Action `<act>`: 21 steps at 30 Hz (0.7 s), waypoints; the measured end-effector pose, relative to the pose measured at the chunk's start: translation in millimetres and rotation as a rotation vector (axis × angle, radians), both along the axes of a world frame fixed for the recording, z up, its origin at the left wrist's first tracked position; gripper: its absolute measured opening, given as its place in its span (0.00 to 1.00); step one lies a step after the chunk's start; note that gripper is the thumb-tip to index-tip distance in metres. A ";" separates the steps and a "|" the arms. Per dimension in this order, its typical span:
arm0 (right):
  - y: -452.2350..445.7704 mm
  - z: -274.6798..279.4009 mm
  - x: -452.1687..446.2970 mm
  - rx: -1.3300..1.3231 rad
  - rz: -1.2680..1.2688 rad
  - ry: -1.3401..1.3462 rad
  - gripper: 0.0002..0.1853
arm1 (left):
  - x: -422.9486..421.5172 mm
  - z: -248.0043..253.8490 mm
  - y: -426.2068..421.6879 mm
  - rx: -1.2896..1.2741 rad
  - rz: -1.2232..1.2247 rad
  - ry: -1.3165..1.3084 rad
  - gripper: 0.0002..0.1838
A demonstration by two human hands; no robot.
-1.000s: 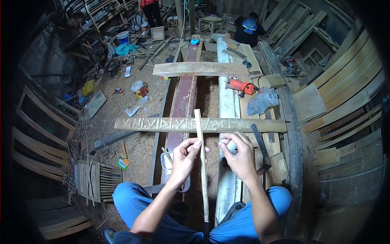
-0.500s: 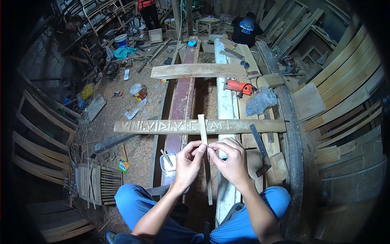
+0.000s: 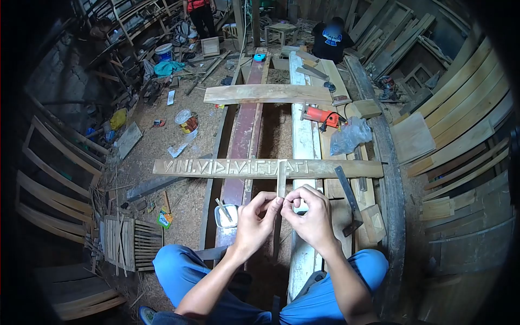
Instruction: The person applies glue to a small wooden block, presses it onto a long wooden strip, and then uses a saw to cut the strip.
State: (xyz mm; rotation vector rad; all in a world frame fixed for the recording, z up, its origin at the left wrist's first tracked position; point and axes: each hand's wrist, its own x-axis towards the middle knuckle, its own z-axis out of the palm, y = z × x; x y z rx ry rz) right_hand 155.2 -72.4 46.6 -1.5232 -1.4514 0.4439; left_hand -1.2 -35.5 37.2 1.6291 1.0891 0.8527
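Note:
A thin wooden strip point(image 3: 281, 181) stands out in front of me, its far end over the lettered board point(image 3: 349, 169) that lies across the beams. My left hand point(image 3: 255, 221) pinches the strip between thumb and fingers. Close beside the strip's right edge, my right hand point(image 3: 313, 218) is closed in a pinch; whatever is between its fingertips is too small to make out. The strip's lower part runs down between my hands and shows dark. Left of my left hand sits a white tub point(image 3: 226, 222) with a stick-like tool in it.
A metal square point(image 3: 348, 197) lies to the right. Farther off are a red power tool point(image 3: 321, 115), a clear plastic bag point(image 3: 351, 136) and another plank point(image 3: 265, 94) across the beams. Chair-like slatted frames flank both sides. Two other people are at the back.
The strip's far end has shifted right and its face has turned darker, as if rotated. My right fingertips have moved slightly right and down; my left hand keeps its pinch.

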 end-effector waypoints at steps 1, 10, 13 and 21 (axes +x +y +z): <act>0.2 -0.6 -0.6 0.009 -0.003 -0.009 0.08 | -0.7 -0.1 -0.3 -0.027 -0.004 -0.017 0.10; 5.8 -0.8 -11.7 0.030 0.069 0.086 0.08 | -5.6 -10.1 14.2 -0.196 0.058 -0.285 0.10; 5.4 2.7 -11.7 0.023 0.095 0.117 0.08 | -8.8 -8.2 20.3 -0.229 0.076 -0.437 0.11; 6.0 -2.1 -0.3 -0.055 0.088 0.116 0.05 | -15.4 -3.2 22.5 -0.310 0.079 -0.507 0.12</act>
